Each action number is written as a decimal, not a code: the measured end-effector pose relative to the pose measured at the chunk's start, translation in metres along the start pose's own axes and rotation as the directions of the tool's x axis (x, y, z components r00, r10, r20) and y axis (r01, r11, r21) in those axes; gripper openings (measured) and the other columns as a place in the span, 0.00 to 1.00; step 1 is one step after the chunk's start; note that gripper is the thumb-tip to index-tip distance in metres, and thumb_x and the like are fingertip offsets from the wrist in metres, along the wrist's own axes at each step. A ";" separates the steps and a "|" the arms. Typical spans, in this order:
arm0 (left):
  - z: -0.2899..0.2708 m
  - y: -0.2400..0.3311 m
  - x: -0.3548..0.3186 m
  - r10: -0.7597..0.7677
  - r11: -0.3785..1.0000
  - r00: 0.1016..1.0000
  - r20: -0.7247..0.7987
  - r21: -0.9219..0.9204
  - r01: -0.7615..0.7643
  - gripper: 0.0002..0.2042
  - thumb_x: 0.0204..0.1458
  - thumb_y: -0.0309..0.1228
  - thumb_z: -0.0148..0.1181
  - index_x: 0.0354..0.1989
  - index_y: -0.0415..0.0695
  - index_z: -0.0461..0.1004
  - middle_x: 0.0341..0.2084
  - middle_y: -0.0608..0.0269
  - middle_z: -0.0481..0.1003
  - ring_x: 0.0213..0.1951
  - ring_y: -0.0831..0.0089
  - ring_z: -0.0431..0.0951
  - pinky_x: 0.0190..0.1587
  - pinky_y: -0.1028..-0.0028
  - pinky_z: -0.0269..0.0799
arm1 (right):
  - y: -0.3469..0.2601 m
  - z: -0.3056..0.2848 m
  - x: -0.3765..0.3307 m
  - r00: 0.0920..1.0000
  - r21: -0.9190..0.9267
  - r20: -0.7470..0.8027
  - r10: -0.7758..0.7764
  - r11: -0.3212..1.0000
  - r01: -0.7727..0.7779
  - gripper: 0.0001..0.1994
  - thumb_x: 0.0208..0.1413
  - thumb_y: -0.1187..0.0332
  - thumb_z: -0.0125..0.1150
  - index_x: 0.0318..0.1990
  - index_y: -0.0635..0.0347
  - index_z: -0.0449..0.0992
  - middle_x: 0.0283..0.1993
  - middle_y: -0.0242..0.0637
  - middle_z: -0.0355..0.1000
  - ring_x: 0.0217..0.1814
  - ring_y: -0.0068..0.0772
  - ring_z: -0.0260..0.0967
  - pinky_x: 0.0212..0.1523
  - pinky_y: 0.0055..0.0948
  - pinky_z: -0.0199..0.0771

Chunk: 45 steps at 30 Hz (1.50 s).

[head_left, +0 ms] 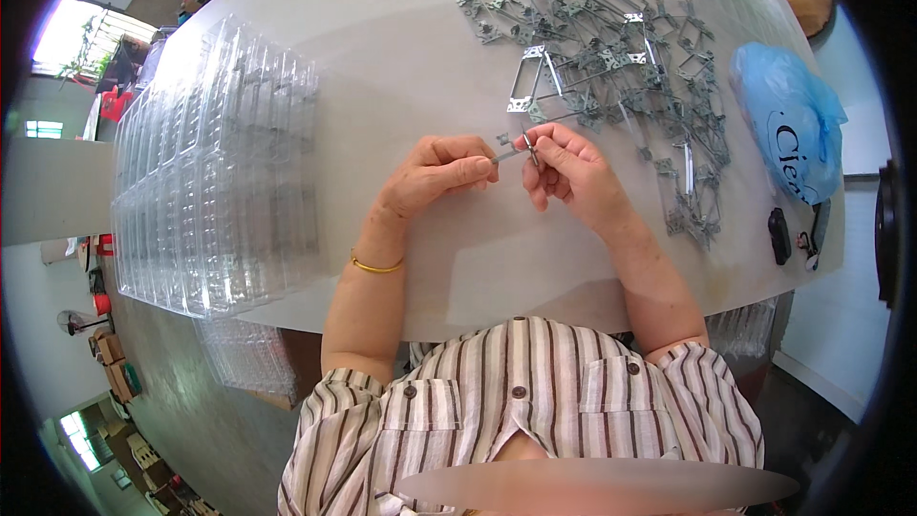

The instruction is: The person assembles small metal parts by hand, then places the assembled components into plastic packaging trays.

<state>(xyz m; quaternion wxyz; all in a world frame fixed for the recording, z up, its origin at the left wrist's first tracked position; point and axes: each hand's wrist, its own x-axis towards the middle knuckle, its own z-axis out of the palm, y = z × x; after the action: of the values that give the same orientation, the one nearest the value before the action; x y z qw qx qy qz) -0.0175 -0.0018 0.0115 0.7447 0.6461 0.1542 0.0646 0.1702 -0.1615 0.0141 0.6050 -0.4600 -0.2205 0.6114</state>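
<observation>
Fingertips of the left hand (pixel 435 172) and right hand (pixel 577 174) pinch a slim metal bracket (pixel 507 155) at centre, seemingly work in progress; many loose brackets (pixel 626 59) lie far right, apparently left to do.

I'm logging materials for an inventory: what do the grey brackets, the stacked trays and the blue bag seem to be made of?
Brackets: probably metal, dull grey, with some faces glinting brightly. Trays: likely thin moulded plastic, clear and glossy; light streaks along their ridges. Bag: apparently plastic film, translucent blue, softly crinkled.
</observation>
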 end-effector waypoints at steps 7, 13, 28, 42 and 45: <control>0.004 0.001 -0.001 0.040 0.999 0.994 0.102 0.010 -0.042 0.16 0.60 0.38 0.62 0.23 0.40 0.78 0.34 0.61 0.79 0.32 0.79 0.69 0.32 0.78 0.62 | -0.004 0.000 -0.003 0.999 -0.214 -0.039 -0.014 0.977 0.005 0.12 0.71 0.59 0.53 0.40 0.58 0.72 0.21 0.28 0.68 0.18 0.18 0.64 0.18 0.22 0.65; 0.003 -0.002 -0.002 0.018 0.995 0.996 0.086 -0.099 -0.009 0.17 0.62 0.37 0.60 0.23 0.39 0.77 0.33 0.59 0.78 0.26 0.82 0.66 0.27 0.80 0.60 | -0.005 -0.003 -0.004 0.963 -0.262 -0.185 -0.197 0.954 0.145 0.11 0.70 0.61 0.53 0.39 0.58 0.71 0.19 0.26 0.65 0.17 0.16 0.62 0.17 0.19 0.62; -0.001 -0.007 0.001 0.018 0.973 0.998 -0.056 -0.229 -0.031 0.17 0.66 0.38 0.56 0.27 0.40 0.76 0.33 0.59 0.78 0.22 0.85 0.62 0.23 0.83 0.56 | 0.002 0.009 -0.004 0.988 -0.313 -0.010 -0.155 0.939 0.144 0.07 0.69 0.66 0.56 0.44 0.60 0.71 0.24 0.28 0.69 0.19 0.14 0.61 0.17 0.17 0.61; 0.005 -0.007 0.004 0.119 0.993 0.992 -0.030 0.013 -0.119 0.17 0.63 0.38 0.60 0.26 0.37 0.79 0.37 0.62 0.78 0.27 0.85 0.65 0.28 0.82 0.59 | -0.004 0.010 -0.007 0.995 -0.183 -0.042 -0.089 0.980 0.080 0.08 0.68 0.66 0.57 0.41 0.61 0.72 0.24 0.30 0.72 0.18 0.17 0.65 0.17 0.20 0.65; 0.003 -0.008 0.003 0.120 0.993 0.992 -0.035 0.008 -0.120 0.17 0.63 0.38 0.60 0.27 0.37 0.79 0.37 0.62 0.78 0.26 0.86 0.64 0.27 0.82 0.58 | -0.007 0.011 -0.007 0.996 -0.249 -0.047 -0.078 0.966 0.064 0.07 0.68 0.66 0.57 0.41 0.61 0.71 0.24 0.30 0.71 0.17 0.17 0.65 0.17 0.20 0.66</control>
<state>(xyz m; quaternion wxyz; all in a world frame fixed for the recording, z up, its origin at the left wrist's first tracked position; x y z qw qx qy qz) -0.0148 -0.0054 0.0037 0.7348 0.6551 0.1285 0.1203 0.1637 -0.1642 0.0270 0.5704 -0.5406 -0.2941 0.5440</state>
